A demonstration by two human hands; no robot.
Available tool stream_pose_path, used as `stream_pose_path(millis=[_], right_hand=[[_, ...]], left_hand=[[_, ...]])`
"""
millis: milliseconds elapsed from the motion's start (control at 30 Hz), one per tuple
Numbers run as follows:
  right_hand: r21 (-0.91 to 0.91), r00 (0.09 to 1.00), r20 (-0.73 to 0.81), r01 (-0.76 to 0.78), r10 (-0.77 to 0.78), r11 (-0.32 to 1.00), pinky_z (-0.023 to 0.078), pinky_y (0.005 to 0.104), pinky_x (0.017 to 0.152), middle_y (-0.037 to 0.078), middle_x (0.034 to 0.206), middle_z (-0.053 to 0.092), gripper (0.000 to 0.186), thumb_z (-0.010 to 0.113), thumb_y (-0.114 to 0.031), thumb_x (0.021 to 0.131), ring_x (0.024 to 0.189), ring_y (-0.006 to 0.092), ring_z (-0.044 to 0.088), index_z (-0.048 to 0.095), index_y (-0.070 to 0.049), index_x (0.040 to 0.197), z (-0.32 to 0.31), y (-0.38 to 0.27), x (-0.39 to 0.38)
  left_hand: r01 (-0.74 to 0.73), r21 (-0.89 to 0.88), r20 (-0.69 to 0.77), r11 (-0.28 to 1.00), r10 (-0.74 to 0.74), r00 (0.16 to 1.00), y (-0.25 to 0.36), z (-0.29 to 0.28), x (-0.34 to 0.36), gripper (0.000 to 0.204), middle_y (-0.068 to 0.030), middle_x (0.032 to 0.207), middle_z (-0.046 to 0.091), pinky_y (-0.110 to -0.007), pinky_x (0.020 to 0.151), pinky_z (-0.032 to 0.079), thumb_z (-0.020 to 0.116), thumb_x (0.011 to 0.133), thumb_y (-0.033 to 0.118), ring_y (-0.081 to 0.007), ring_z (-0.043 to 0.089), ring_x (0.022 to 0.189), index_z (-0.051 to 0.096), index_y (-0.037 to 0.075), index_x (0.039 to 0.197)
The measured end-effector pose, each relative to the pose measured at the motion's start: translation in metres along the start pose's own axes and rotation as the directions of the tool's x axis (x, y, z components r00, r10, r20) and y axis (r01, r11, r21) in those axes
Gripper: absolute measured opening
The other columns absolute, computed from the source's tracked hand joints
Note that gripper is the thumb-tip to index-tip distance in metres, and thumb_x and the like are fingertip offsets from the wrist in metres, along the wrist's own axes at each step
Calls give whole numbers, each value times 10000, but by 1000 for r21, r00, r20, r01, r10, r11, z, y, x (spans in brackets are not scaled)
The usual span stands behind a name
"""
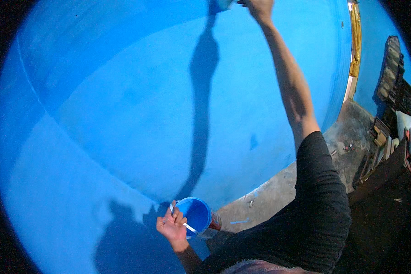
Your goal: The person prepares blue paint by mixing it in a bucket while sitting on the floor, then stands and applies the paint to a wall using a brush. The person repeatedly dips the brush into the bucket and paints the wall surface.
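Note:
My left hand [173, 224] is closed round the pale handle [190, 228] of a paint bucket [209, 214]. The bucket hangs beside the wall, and its inside is coated blue. High at the top edge, my right hand [260, 8] is raised to the wall at the end of a stretched arm. Beside its fingers a blue-smeared painting tool [224, 4] meets the wall [141, 114]; the frame cuts it off, so its exact kind is hidden. Darker blue covers the wall's upper band, with lighter blue below.
A grey floor [269, 192] with blue paint marks runs along the wall's foot. To the right lie stacked boards and clutter [381, 137] near a dark ridged object [389, 68]. A golden curtain [355, 41] hangs by the far corner. Shadows of my arm and body fall on the wall.

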State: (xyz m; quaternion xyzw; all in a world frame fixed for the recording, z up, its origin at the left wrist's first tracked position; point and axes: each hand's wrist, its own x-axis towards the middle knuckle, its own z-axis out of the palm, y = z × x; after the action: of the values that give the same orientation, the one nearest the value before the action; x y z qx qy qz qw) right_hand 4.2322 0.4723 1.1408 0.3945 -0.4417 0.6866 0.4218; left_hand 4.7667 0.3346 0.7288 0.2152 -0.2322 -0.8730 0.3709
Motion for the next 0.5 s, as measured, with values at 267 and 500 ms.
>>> stream_pose_path(millis=[267,500], right_hand=[[-401,948,-101,239,-302,885,496,405,537,132,613,611,186,699,-264,676,576,316,612,649,-85,670,-36,79,16],[179,976,148,130,-157,975,471,375,532,183,596,604,254,628,-216,801,516,269,599,658,21,715,70,-86,-84]], left_hand=[[41,-45,157,998,-34,987,-20,-5,12,612,-17,713,400,-226,436,254,417,735,333,-88,294,491,509,-61,1194],[-47,-5,69,999,47,996,-19,-16,7,648,-18,719,401,-228,427,255,425,729,363,-89,282,476,493,-61,1214]])
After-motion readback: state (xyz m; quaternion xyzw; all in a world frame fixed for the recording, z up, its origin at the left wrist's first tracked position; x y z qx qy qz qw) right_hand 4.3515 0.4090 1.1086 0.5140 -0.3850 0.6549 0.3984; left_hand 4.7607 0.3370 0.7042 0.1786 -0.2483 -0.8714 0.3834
